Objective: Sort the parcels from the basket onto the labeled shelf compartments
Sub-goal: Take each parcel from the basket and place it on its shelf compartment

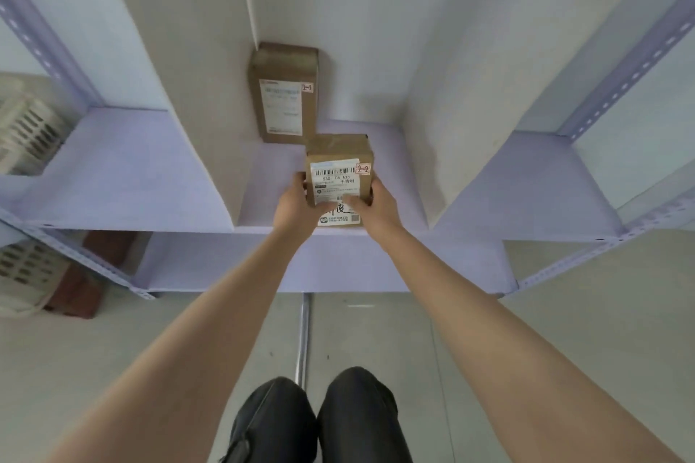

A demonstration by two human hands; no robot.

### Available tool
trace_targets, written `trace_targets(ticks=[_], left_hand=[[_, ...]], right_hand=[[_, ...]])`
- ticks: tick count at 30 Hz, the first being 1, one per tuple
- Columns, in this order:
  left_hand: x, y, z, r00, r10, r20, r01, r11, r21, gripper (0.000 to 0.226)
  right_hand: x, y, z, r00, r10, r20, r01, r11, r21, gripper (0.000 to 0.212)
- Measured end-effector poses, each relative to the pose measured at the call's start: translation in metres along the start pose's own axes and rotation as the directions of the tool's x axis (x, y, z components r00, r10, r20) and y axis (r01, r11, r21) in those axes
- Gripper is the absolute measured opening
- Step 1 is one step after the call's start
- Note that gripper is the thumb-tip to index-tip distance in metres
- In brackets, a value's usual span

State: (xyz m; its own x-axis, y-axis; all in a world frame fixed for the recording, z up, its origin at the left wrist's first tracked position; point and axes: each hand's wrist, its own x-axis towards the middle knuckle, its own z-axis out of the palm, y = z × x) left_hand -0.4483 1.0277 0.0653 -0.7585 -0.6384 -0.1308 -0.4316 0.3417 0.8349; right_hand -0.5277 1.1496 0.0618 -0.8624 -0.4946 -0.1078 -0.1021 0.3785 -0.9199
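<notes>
In the middle compartment of the pale violet shelf (pixel 150 169), between two upright white dividers (pixel 180 60), we hold a small brown cardboard parcel (pixel 338 156) with both hands. Our left hand (pixel 295 205) grips its left side with the fingers curled round the edge, and our right hand (pixel 383 205) grips the right side with the thumb laid across the white shipping label (pixel 336 186). The parcel sits near the front of the compartment with its labelled face turned up toward us. We cannot tell whether its underside rests on the board or hangs just above it. A small red-edged tag (pixel 363 169) at the label's upper right corner reads 2-2. Just behind it, toward the back left of the same compartment, a second brown parcel (pixel 286 94) lies flat against the left divider, with its own white label and a small tag (pixel 307 88) whose writing is too blurred to read for certain. The two parcels look close at their near corners, though we cannot tell if they touch. To the far left, beyond the shelf post, stand white slotted baskets (pixel 26 132). Below us, our dark trouser legs (pixel 319 421) show above the grey floor (pixel 564 312).
</notes>
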Motion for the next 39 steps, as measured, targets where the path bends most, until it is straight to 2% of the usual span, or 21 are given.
trace_targets(ticks=[4,8,14,24,32,39], left_hand=[[0.005,-0.033,0.028,0.982,0.143,-0.120,-0.145,0.989,-0.002,0.049],[0.022,-0.049,0.033,0.954,0.264,-0.142,-0.267,0.964,-0.002,0.047],[0.044,-0.057,0.035,0.933,0.327,-0.150,-0.334,0.942,-0.024,0.049],[0.088,-0.055,0.033,0.883,0.447,-0.144,-0.454,0.891,-0.017,0.051],[0.107,-0.039,0.041,0.877,0.450,-0.170,-0.453,0.891,0.020,0.047],[0.132,-0.023,0.054,0.887,0.428,-0.174,-0.426,0.903,0.046,0.044]], right_hand=[[0.004,0.040,0.012,0.990,-0.104,-0.091,0.105,0.994,0.012,0.051],[0.012,0.054,0.024,0.962,-0.207,-0.180,0.211,0.977,0.003,0.056],[0.033,0.062,0.038,0.915,-0.308,-0.261,0.286,0.951,-0.121,0.061],[0.072,0.062,0.041,0.877,-0.359,-0.318,0.353,0.932,-0.081,0.053],[0.107,0.060,0.033,0.861,-0.388,-0.330,0.390,0.919,-0.064,0.046],[0.138,0.058,0.022,0.872,-0.348,-0.344,0.355,0.934,-0.046,0.046]])
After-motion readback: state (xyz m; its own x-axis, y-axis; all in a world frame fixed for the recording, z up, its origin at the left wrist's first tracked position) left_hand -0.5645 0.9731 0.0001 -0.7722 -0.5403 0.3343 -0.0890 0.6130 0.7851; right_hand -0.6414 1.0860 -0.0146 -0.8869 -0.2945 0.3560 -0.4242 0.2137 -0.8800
